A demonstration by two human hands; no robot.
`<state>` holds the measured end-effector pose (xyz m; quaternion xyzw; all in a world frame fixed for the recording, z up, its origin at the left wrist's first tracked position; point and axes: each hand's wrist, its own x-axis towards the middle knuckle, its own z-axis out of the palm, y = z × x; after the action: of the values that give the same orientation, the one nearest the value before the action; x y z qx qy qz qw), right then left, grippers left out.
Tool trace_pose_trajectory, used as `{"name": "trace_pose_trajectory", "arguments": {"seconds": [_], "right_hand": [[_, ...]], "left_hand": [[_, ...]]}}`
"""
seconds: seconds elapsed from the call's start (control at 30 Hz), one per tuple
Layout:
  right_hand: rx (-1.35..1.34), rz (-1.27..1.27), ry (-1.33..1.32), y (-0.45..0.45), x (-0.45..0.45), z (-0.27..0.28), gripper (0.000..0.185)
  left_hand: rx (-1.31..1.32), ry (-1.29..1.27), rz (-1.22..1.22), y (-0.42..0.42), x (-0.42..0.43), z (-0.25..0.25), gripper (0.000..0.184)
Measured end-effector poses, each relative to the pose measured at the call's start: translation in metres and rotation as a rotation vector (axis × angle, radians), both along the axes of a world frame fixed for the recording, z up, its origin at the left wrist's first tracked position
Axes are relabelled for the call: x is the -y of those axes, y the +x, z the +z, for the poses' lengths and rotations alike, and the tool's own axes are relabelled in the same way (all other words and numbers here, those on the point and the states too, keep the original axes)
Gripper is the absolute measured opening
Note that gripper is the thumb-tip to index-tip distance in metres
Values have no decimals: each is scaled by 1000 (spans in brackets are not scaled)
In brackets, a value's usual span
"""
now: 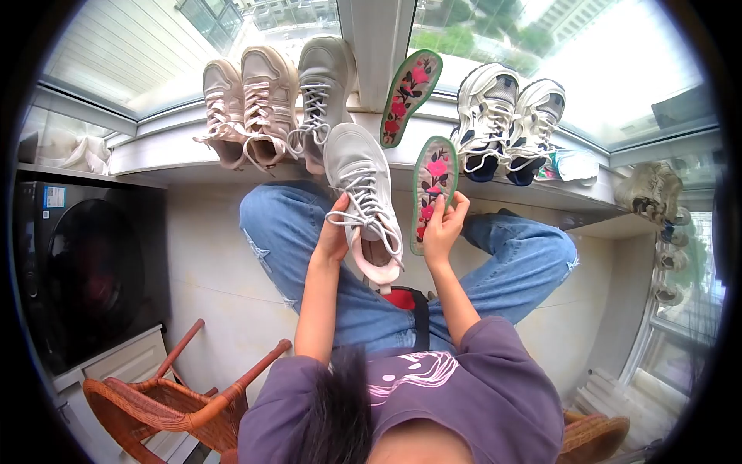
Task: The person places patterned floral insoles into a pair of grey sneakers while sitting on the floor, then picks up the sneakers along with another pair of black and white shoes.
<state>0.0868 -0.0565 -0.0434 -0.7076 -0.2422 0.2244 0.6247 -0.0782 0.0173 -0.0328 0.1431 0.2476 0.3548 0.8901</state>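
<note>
My left hand (334, 236) is closed around the side of a grey-white sneaker (357, 166), which has grey laces tied in a bow and a pinkish heel lining. The sneaker's toe points away from me and its opening faces my body. Pinched in my right hand (444, 228) is an insole (434, 174) with a green edge and pink embroidered flowers, held upright beside the sneaker, apart from it. A matching insole (410, 97) leans against the window post on the sill. Left of it stands a similar grey sneaker (321, 89) with its toe up.
A pair of cream sneakers (257, 104) leans at the sill's left. White-and-navy sneakers (495, 116) lean at its right, near a crumpled plastic packet (572, 165). A black washing machine (100, 263) stands at left, with a wicker chair (178, 402) below it.
</note>
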Motion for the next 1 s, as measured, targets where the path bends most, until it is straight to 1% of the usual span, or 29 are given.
{"name": "trace_pose_trajectory", "arguments": {"seconds": [0.07,0.13,0.17,0.2,0.23,0.3,0.33,0.4,0.47,0.6,0.67,0.7,0.73,0.8,0.83,0.87,0.93,0.97,1.0], "right_hand": [[-250,185,210,6,22,37,20],[-392,434,118,24,45,73,22],[-480,520,75,30,51,93,23],[-499,587,-4,37,55,111,22],[-515,648,-73,46,60,122,22],[-529,766,-197,59,67,140,21],[-528,762,-198,63,69,145,21],[-387,797,-232,69,71,150,20],[-355,783,-212,72,71,153,19],[-331,825,-216,77,72,157,18],[-370,775,-101,75,73,152,19],[-524,701,7,73,72,148,21],[-675,595,-3,68,67,160,28],[-990,738,186,78,59,146,38],[-1160,667,199,74,59,143,47],[-1159,667,204,71,56,143,47],[-1152,740,201,64,50,142,47],[-1058,777,101,63,47,146,45],[-905,798,18,60,43,145,43]], "left_hand": [[-75,61,39,0,1,10,38],[-154,134,112,7,3,25,40],[-135,157,134,9,4,32,40],[-114,182,154,13,4,40,41],[-148,181,201,19,6,52,43],[-217,221,270,24,4,54,48],[-229,228,289,26,3,52,50],[-188,247,220,26,-1,42,62],[-82,213,199,28,-2,35,66],[-31,212,158,34,0,35,66],[-30,204,174,37,0,41,65],[-44,202,223,40,1,50,59],[-45,204,224,42,2,55,59],[-170,235,277,43,5,61,52],[-133,239,262,43,5,62,46],[-133,243,259,44,3,59,46],[-228,263,367,45,1,44,46],[-262,279,399,44,1,38,48],[-262,282,393,47,3,39,48]]}}
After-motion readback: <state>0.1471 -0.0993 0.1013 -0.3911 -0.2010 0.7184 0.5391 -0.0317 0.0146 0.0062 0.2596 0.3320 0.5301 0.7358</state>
